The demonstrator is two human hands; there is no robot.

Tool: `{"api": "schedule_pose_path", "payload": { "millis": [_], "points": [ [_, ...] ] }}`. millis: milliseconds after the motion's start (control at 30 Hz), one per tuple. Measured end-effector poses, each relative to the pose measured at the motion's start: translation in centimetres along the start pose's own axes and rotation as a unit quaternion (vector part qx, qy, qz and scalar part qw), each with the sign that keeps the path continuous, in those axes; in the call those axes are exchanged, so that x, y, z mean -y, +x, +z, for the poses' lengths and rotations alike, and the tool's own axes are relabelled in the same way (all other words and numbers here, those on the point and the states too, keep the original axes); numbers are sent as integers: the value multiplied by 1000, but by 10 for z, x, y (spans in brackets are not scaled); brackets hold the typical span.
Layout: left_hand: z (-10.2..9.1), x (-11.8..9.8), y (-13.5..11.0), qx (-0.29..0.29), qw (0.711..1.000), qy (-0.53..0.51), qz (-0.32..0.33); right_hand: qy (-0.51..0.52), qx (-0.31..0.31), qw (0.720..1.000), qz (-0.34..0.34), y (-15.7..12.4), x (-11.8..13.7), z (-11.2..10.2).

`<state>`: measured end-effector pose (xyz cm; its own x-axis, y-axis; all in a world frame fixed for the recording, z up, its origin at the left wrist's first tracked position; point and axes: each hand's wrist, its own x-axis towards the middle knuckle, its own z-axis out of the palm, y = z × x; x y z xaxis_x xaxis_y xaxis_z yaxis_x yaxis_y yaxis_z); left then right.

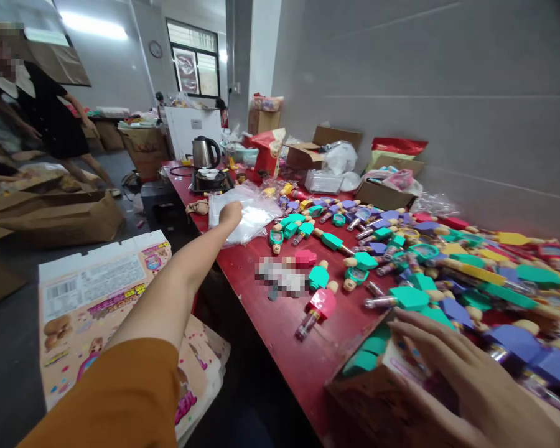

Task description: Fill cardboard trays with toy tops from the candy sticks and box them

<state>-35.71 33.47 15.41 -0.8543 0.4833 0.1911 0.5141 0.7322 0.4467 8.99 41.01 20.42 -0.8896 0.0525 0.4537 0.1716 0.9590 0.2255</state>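
I read the left grip [231,213] resting on clear bags [247,218], closure unconfirmed; the right grip [476,379] spreads over a part-filled carton [368,404]; many tube toys [415,280] remain loose on the red surface [280,336].

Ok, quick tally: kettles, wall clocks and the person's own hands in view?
Kettle: 1
Wall clock: 1
Hands (left hand, right hand): 2
Total: 4
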Motion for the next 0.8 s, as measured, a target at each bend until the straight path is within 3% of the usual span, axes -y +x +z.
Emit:
{"api": "schedule_pose_path", "payload": {
  "millis": [133, 233, 333, 400, 433, 500, 533, 567, 600, 667, 733, 800],
  "points": [
    [-74, -55, 15, -137, 990, -34, 25, -14, -7, 1000, -7, 9, 6, -9],
    [-130, -95, -2, -166, 976, -54, 131, 1, -20, 1000, -17, 5, 12, -14],
    [-170, -124, -61, -72, 955, -32, 287, 7, -90, 995, -32, 0, 35, -16],
    [-188, -137, -118, 75, 924, -21, 374, 30, -174, 984, -4, 9, 59, -15],
    [-196, -141, -147, 137, 907, -31, 396, 52, -228, 972, 14, 19, 71, -15],
    [-210, -146, -198, 188, 898, -79, 389, 106, -327, 939, 27, 45, 92, -13],
    [-218, -146, -218, 209, 892, -90, 391, 142, -340, 929, 23, 60, 99, -13],
    [-226, -145, -232, 240, 883, -84, 394, 199, -317, 927, 9, 72, 104, -12],
    [-236, -142, -240, 280, 869, -60, 403, 272, -254, 928, -7, 82, 106, -11],
    [-257, -132, -240, 339, 845, -2, 415, 425, -68, 901, -45, 88, 105, -9],
    [-277, -118, -224, 295, 866, -10, 403, 514, 66, 853, -69, 76, 102, -3],
    [-289, -105, -203, 178, 910, -83, 366, 573, 102, 811, -52, 52, 103, 8]
  ]
}}
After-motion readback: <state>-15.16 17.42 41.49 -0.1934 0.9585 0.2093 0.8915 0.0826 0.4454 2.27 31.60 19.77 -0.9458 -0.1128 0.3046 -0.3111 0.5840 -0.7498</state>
